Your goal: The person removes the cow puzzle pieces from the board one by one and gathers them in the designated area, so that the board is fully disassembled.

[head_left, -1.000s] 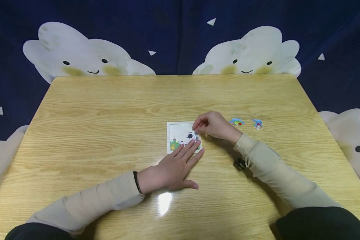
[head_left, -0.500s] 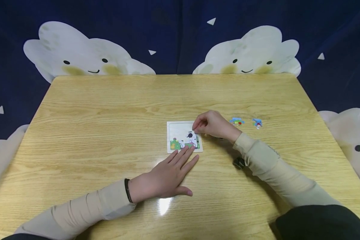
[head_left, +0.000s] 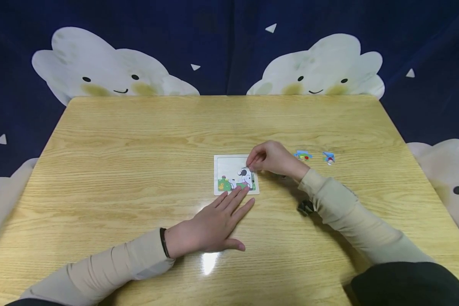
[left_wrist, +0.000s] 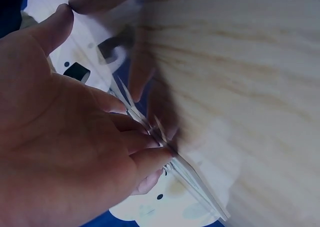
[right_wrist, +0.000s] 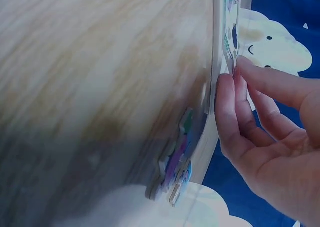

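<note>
Now, jigsaw tray (head_left: 227,165): it is lying flat on the wooden table (head_left: 145,161), its lower part holding fitted pieces (head_left: 223,185) that are showing green ground and a white animal with a black patch; its upper left is showing bare backing.
Left hand (head_left: 214,227): its fingers are lying wide and nearly straight, their tips resting at the tray's near edge.
Right hand (head_left: 269,159): thumb and forefinger are meeting in a narrow pinch on the edge of a puzzle piece (right_wrist: 231,59) at the tray's right side, hiding much of it.
Loose pieces: one blue-and-green piece (head_left: 301,155) and one blue-and-red piece (head_left: 329,157) are lying apart, to the tray's right.
Piece handling: they are looking thin and rigid, so probably light, hardly bending, with tabs perhaps chipping if forced.
Piece grip: opposite edges are likely offering better purchase than the smooth printed face.
Tray grip: being seemingly light, it could be sliding easily; its flat border is suiting spread fingertips.
</note>
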Demonstrator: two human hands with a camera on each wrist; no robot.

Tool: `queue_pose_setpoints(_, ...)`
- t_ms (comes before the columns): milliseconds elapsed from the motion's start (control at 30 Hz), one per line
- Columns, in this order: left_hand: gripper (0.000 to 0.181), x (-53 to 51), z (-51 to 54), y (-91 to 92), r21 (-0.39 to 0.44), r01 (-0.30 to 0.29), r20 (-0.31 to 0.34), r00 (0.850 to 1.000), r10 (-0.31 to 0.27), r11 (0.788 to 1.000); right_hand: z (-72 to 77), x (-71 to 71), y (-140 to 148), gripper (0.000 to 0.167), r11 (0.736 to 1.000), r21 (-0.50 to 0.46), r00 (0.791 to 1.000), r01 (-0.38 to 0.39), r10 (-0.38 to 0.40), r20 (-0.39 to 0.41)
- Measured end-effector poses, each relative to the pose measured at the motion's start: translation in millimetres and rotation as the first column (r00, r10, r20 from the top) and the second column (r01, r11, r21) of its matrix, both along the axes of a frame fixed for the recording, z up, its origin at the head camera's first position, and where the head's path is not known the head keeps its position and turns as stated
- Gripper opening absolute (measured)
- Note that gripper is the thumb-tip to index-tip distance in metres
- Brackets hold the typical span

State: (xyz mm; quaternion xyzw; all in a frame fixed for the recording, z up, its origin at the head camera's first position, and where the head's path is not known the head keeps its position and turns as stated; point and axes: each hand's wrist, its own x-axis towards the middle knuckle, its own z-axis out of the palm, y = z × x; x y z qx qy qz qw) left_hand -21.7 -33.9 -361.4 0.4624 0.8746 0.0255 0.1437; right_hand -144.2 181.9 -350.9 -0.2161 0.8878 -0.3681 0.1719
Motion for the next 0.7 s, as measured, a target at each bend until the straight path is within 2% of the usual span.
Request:
queue_pose_setpoints(167, 0.098, 0.2, -0.8, 0.0, -0.002, 0.004, -0.008, 1.000, -0.004, 1.000, 2.5, 1.5, 2.2, 0.005, 1.000, -0.023, 0.999, 0.018, -0.018, 0.027)
queue_pose_setpoints(400, 0.098, 1.1, -1.8, -1.0, 0.007, 0.005, -0.036, 0.999, -0.005, 1.000, 0.8, 5.0, 4.8, 0.005, 0.997, -0.076, 0.996, 0.008, -0.002, 0.086)
queue_pose_setpoints(700, 0.098, 1.4, -1.7, 0.3, 0.005, -0.004, -0.024, 1.000, 0.004, 1.000, 1.1, 4.8, 11.7, 0.005, 0.998, -0.057, 0.998, 0.019, -0.015, 0.058)
